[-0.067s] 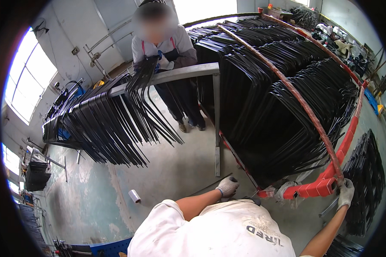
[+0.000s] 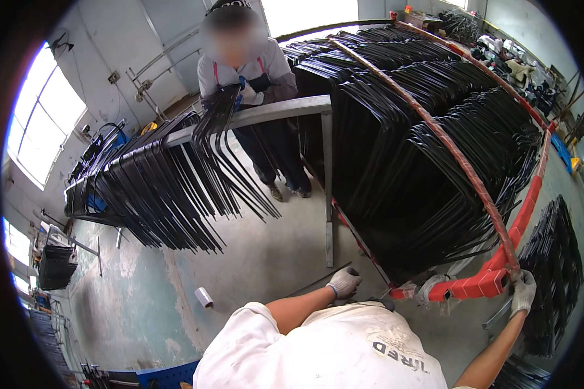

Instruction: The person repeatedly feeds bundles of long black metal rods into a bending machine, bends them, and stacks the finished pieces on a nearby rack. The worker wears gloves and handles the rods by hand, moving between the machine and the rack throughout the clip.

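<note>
My right hand (image 2: 523,291), in a pale knitted glove, is closed on the end of the red-wrapped rack bar (image 2: 468,175) at the lower right corner of a rack. Close to my waist, my gloved left hand (image 2: 345,282) has its fingers curled; what they hold, if anything, is hidden. A thin dark rod (image 2: 313,284) runs just behind that hand; whether they touch I cannot tell. Many black bent metal rods (image 2: 402,129) hang in dense rows inside the rack, whose front corner carries red wrapping (image 2: 464,288) and clear film.
Across from me a person (image 2: 248,84) grips several black rods on a grey metal stand (image 2: 279,110), from which more bent rods (image 2: 143,201) hang. A white roll (image 2: 204,297) lies on the floor at the left. Another rod stack (image 2: 551,279) stands at the right.
The other person's head and upper body have shifted very slightly. My own hands stay where they were.
</note>
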Demonstrator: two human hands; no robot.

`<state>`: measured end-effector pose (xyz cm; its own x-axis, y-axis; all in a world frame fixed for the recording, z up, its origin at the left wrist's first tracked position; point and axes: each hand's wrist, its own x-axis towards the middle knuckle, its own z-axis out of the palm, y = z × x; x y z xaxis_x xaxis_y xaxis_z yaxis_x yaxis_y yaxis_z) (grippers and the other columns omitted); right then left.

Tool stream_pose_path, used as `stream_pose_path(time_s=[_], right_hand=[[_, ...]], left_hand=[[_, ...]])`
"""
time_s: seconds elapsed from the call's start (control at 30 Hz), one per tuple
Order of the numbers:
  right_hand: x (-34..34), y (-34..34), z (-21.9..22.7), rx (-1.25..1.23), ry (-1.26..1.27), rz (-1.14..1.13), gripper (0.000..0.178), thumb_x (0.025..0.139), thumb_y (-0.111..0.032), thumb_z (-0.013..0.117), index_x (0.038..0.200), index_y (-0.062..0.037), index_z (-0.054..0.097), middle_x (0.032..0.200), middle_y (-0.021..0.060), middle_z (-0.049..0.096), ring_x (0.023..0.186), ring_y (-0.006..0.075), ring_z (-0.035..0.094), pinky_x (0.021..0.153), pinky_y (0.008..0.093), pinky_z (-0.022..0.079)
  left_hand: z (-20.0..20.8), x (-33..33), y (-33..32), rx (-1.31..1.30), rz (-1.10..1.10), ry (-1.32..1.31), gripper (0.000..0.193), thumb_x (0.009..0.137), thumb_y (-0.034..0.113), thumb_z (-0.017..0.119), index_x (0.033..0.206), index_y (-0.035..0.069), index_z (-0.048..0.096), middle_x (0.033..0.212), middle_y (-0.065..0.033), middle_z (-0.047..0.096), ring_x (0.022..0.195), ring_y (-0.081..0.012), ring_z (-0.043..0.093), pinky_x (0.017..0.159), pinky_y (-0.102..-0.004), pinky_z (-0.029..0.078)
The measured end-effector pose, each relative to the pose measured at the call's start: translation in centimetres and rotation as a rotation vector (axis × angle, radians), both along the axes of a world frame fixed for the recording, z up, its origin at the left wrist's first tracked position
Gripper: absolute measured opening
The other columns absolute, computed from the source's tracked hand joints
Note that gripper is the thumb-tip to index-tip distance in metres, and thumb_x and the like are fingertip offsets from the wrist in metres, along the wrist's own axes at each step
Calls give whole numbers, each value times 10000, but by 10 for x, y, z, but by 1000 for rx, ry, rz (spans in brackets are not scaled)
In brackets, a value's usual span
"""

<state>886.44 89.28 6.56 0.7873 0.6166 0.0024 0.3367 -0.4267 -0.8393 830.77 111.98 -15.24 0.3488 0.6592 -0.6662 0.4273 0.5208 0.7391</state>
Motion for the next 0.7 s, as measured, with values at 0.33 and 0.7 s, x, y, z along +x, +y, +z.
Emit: stream_pose_path(time_s=[0.33, 0.7], right_hand=[[10, -3, -8, -35, -49, 17, 256, 972, -257, 873, 1027, -45, 739, 813, -59, 616, 689, 60, 512, 610, 282, 407], [-26, 23, 33, -265, -117, 41, 169, 934, -121, 864, 990, -50, 722, 760, -42, 590, 693, 66, 504, 601, 307, 401]], left_hand=[[-9, -2, 0, 95, -208, 148, 421, 952, 324, 782, 1232, 10, 788, 1097, -169, 827, 947, -267, 799, 871, -402, 641], [-39, 7, -4, -29, -99, 52, 327, 989, 238, 784, 1220, 8, 779, 1040, -119, 813, 883, -211, 775, 790, -377, 648]])
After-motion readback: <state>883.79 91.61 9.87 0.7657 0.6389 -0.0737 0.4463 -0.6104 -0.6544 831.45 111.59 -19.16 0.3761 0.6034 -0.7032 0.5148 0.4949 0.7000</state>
